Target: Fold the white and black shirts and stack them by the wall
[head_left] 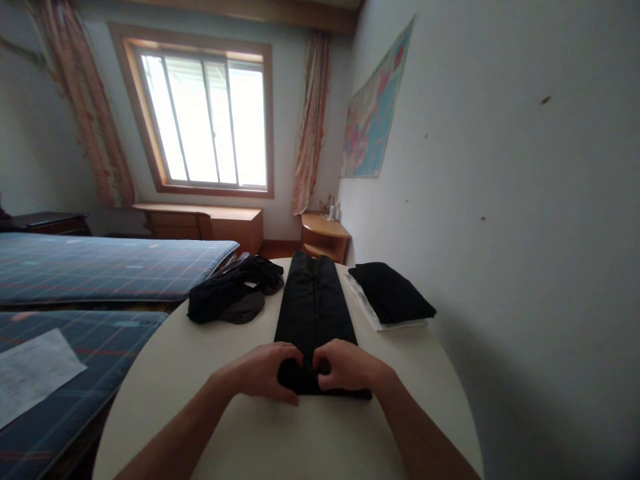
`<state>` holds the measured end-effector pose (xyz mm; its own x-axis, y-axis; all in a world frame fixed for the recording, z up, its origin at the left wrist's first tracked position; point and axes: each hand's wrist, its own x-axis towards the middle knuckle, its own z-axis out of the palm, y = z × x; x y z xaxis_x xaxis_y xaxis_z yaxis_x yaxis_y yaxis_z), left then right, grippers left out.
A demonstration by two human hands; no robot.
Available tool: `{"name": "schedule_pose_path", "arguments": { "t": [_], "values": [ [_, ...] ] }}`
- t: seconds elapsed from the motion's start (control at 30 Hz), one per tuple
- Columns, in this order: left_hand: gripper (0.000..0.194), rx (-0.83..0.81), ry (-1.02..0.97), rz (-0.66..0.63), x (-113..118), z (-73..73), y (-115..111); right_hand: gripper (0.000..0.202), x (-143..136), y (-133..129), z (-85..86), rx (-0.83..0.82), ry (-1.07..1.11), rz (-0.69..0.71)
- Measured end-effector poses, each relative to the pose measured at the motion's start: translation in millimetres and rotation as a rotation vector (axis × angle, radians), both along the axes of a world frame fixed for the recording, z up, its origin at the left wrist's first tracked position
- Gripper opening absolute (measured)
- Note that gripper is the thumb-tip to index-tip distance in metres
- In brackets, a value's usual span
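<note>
A black garment (315,307), folded into a long strip with a line down its middle, stretches over the round table away from me. At its near end, my left hand (265,370) curves around the cloth at the left side, thumb low by the near edge and fingers above. My right hand (345,365) is curled on the same end, its fingers and thumb closed on the cloth right of the middle. Between the two hands the fabric looks slightly bunched. Part of the near end is hidden beneath my hands.
The cream round table (240,440) also bears a crumpled black garment (230,290) at left and a folded black cloth (393,293) on white packaging at right. Plaid mattresses (100,267) lie to the left, one with a paper sheet (37,370). A wall (525,267) stands close on the right.
</note>
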<state>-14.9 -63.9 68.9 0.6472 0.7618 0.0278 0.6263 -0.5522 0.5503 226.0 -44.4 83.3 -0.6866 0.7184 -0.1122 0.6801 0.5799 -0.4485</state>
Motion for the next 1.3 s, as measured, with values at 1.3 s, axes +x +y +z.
{"name": "schedule_pose_path", "arguments": {
  "t": [1.3],
  "values": [
    [0.056, -0.154, -0.116, 0.066, -20.7, 6.2, 8.6, 0.018, 9.8, 11.1, -5.0, -0.09, 0.239, -0.078]
  ]
}}
